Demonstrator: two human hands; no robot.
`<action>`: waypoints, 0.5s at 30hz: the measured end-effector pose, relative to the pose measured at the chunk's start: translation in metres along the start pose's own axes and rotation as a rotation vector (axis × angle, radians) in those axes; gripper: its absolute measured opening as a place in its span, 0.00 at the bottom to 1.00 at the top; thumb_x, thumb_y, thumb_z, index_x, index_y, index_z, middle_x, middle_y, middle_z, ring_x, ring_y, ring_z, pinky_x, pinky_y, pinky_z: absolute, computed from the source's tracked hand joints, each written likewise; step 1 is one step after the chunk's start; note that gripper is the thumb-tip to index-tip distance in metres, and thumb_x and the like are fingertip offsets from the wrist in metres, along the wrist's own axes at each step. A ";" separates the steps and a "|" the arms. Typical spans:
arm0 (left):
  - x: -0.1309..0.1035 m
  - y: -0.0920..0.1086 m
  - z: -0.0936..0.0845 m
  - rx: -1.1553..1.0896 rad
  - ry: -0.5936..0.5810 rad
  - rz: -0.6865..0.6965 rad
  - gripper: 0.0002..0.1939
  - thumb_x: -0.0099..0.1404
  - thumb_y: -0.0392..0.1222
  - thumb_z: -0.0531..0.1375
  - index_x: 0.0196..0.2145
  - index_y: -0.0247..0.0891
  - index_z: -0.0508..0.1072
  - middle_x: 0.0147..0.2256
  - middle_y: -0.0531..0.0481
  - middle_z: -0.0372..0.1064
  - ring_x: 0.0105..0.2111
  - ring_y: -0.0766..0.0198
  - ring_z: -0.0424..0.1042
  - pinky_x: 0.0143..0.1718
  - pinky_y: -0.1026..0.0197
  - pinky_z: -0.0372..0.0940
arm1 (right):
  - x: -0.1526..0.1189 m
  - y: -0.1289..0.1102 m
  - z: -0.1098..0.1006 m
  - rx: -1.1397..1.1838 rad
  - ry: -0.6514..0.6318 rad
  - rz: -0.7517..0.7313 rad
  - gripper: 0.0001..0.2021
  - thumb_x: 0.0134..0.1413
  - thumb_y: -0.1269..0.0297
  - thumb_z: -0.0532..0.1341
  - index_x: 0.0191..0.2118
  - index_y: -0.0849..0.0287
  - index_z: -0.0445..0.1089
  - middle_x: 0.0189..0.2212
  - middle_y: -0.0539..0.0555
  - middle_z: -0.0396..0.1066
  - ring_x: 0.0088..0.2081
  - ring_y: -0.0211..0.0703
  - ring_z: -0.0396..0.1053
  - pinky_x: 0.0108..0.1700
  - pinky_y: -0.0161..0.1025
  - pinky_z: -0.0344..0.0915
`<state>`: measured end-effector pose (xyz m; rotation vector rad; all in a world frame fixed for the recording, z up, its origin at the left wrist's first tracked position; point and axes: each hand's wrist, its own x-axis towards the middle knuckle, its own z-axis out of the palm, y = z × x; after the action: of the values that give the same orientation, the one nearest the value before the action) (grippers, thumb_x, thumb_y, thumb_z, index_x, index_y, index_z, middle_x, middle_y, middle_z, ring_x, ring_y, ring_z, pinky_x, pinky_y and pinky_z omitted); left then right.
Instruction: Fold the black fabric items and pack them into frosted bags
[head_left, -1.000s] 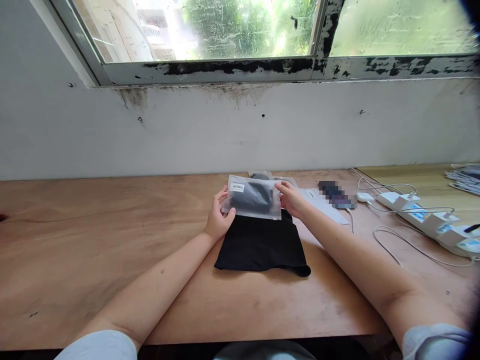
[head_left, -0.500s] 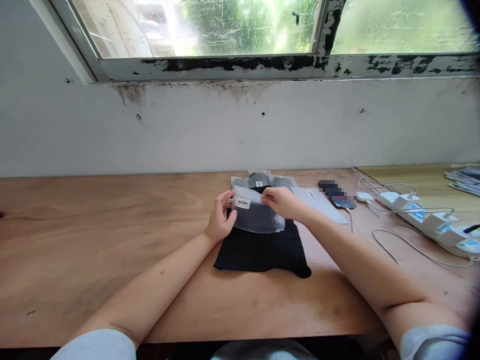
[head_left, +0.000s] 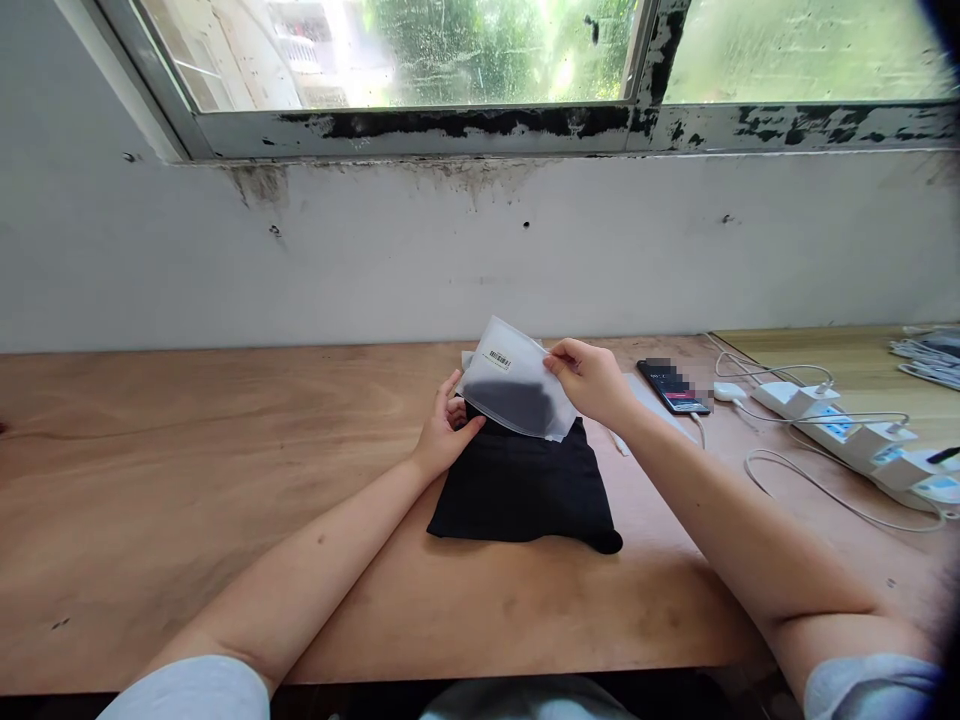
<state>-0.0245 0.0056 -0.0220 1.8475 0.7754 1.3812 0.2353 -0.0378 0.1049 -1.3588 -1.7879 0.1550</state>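
Observation:
A frosted plastic bag [head_left: 517,370] with a barcode label and something dark inside is tilted above the top of a black cloth bag [head_left: 525,490]. My right hand [head_left: 592,380] pinches the plastic bag by its upper right edge, closed on it. At the black bag's upper left corner is my left hand [head_left: 442,432], thumb over the cloth and fingers behind, closed on that corner. The black bag lies flat on the table, its top end hidden behind the plastic bag.
A wooden table [head_left: 225,500] runs along the wall. To the right lie a phone [head_left: 673,386] on a cable, a pale plastic sleeve [head_left: 660,405] partly under my right arm, and a power strip [head_left: 847,440] with chargers. Bundled grey cables [head_left: 930,355] sit at the far right.
My right hand has raised the plastic bag up and away, tilting it, so more of the black bag shows. My left hand has shifted slightly right, its thumb now on the cloth.

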 end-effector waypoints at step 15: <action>0.008 -0.005 -0.001 0.764 0.059 -0.097 0.15 0.65 0.42 0.59 0.48 0.39 0.73 0.47 0.42 0.69 0.52 0.47 0.66 0.56 0.43 0.63 | 0.034 0.130 -0.098 -0.437 -0.296 0.549 0.30 0.54 0.69 0.59 0.63 0.52 0.61 0.49 0.63 0.72 0.37 0.50 0.71 0.35 0.41 0.68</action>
<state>-0.0233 0.0151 -0.0213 2.2817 1.5590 1.1589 0.3957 0.0054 0.1119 -2.2254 -1.6970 0.2821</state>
